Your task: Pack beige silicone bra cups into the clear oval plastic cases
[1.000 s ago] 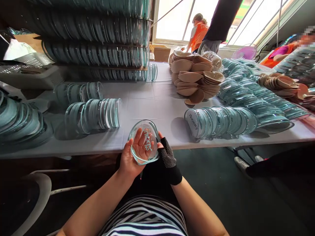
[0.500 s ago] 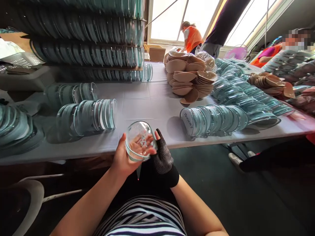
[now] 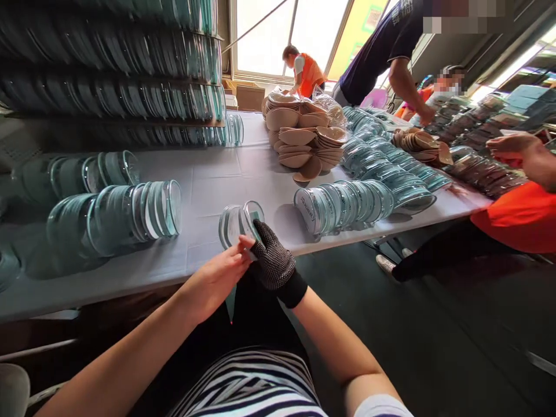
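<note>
A clear plastic shell [image 3: 240, 225], rounded and teardrop-like with a glossy, faintly blue-green tint, stands on edge at the near rim of the white-covered table [image 3: 226, 185], a second such shell nested against it. The right hand [image 3: 271, 258], in a black knitted glove studded with small pale dots and cut off at the fingers, presses against the shell's near face, its fingers closed on the rim. The bare left hand [image 3: 217, 275] reaches in from below with the wrist straight, its fingertips together at the shell's lower edge, touching both the plastic and the gloved fingers. Both forearms rise from a black-and-white striped top. To the left lies a row of nested clear shells [image 3: 117, 217] on its side, ribbed by its many rims; to the right another row [image 3: 343, 202] bears printed lettering on its front face. Behind it sits a heap of smooth, beige, cup-shaped pads [image 3: 299, 136]. Tall stacks of the same transparent shells [image 3: 130, 63] fill the far left.
</note>
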`<state>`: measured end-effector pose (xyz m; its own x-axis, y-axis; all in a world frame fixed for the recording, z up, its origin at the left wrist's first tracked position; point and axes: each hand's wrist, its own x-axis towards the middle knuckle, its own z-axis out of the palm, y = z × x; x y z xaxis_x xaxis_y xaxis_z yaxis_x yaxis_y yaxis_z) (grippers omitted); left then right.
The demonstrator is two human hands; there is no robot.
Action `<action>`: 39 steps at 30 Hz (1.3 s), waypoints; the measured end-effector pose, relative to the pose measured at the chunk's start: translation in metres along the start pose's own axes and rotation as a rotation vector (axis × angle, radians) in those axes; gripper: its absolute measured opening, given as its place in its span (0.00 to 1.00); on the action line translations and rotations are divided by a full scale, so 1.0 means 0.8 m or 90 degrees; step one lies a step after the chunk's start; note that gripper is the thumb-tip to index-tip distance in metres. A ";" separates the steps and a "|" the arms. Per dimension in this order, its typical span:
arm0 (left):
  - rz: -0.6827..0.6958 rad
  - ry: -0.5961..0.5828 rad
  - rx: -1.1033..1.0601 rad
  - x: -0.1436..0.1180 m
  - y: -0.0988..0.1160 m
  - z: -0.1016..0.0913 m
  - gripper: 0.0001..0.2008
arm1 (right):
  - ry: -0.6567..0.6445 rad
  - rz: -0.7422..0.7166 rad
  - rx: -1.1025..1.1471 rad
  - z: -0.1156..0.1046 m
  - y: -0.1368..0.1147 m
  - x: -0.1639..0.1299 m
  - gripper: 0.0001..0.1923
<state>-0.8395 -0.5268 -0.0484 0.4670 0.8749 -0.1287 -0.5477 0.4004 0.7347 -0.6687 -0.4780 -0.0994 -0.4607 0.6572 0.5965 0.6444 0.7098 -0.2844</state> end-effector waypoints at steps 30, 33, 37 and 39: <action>0.052 0.066 -0.417 -0.031 -0.007 -0.013 0.46 | 0.172 -0.028 -0.007 -0.054 -0.028 0.009 0.30; 0.018 0.068 -0.358 -0.032 -0.023 -0.019 0.42 | -0.044 -0.179 0.097 -0.008 -0.073 0.026 0.36; 0.051 0.030 -0.329 -0.045 -0.037 -0.021 0.46 | -0.061 0.045 0.212 0.037 -0.035 0.069 0.42; 0.044 -0.015 -0.361 -0.056 -0.033 -0.019 0.51 | -0.006 0.165 0.375 0.037 -0.006 0.086 0.43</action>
<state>-0.8565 -0.5728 -0.0723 0.4291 0.9003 -0.0735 -0.8610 0.4323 0.2678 -0.7218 -0.4287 -0.0789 -0.3419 0.8267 0.4469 0.2934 0.5457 -0.7850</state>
